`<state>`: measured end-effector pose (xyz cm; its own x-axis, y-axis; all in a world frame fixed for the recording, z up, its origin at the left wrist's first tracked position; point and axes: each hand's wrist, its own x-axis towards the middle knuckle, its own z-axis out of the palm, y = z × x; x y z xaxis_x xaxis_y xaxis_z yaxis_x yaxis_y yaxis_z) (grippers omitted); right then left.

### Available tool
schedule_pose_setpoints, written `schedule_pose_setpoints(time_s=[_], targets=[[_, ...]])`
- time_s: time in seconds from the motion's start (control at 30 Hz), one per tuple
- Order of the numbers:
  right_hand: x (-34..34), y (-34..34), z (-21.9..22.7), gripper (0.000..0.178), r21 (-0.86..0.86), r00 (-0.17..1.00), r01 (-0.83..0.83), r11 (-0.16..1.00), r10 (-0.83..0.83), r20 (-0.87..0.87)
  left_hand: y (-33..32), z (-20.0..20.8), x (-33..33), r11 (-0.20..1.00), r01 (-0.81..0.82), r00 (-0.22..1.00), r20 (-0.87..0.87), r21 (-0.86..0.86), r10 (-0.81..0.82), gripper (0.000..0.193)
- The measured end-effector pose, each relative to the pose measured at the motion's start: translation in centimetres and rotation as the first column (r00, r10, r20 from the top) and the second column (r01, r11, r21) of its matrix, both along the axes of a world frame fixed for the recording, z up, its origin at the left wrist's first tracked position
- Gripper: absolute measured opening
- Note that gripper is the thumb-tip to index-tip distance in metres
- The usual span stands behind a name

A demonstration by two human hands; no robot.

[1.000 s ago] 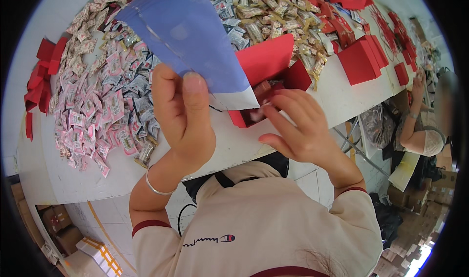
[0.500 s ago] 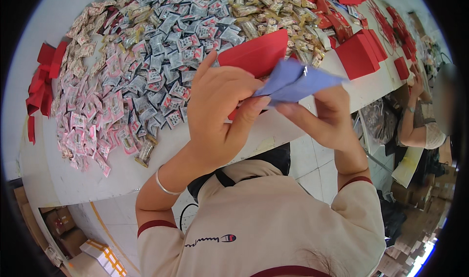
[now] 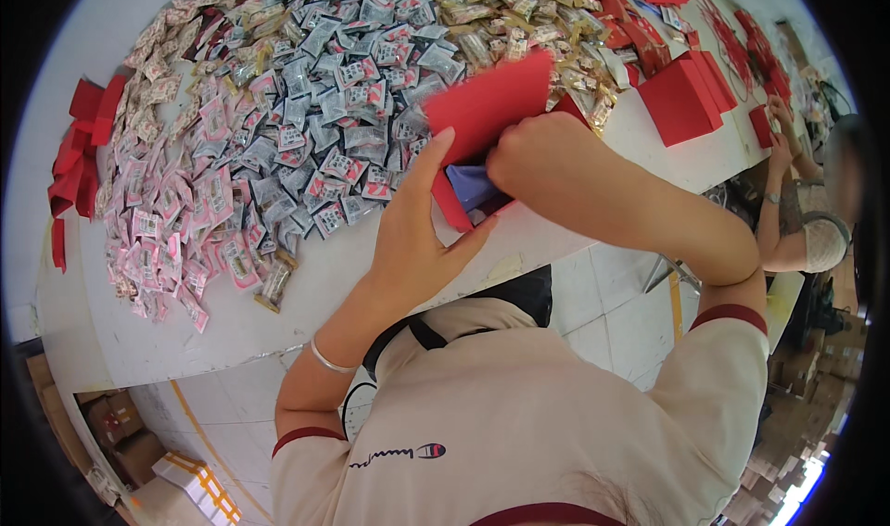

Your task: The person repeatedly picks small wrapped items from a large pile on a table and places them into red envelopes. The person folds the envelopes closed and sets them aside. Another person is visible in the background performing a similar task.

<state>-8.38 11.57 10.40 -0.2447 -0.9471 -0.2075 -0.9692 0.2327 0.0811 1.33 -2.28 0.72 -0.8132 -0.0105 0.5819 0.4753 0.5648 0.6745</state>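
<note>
A red gift box is tipped on the table's front part with its lid flap raised. My left hand grips the box's left end, fingers along the far side and thumb at the near edge. Inside lies a folded blue sheet, cloth or paper, I cannot tell which. My right hand is curled into a fist and reaches down into the box against the blue sheet; its fingertips are hidden. Just beyond the box spreads a heap of small grey-blue wrapped snack packets.
Pink packets lie left, gold-wrapped ones at the back. More red boxes stand at right and far left. A co-worker's arm is at the table's right end. Cartons sit below left.
The blue sheet, held in the air between both hands, has gone down into the red box. My left hand has taken hold of the box; my right has reached inside.
</note>
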Motion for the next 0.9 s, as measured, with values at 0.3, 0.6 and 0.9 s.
schedule_pose_setpoints(time_s=[0.3, 0.6, 0.9], targets=[[0.4, 2.1, 0.6, 0.034, -0.395, 0.950, 0.096, 0.914, 0.035, 0.311, -0.1, -0.1, -0.2, 0.999, -0.038, 0.998, -0.042, 0.005, 0.038, 0.076], [0.6, 3.8, -2.7, 0.043, -0.719, 0.968, 0.011, 0.695, 0.173, 0.182, 0.1, -0.9, -0.1, 0.804, 0.219, 0.963, 0.013, 0.552, -0.270, 0.085], [-1.1, 3.6, -9.2, 0.036, -0.231, 0.150, 0.965, 0.126, 0.460, 0.875, 2.5, 0.8, -2.1, 0.578, -0.007, 0.941, 0.201, 0.816, -0.272, 0.045]])
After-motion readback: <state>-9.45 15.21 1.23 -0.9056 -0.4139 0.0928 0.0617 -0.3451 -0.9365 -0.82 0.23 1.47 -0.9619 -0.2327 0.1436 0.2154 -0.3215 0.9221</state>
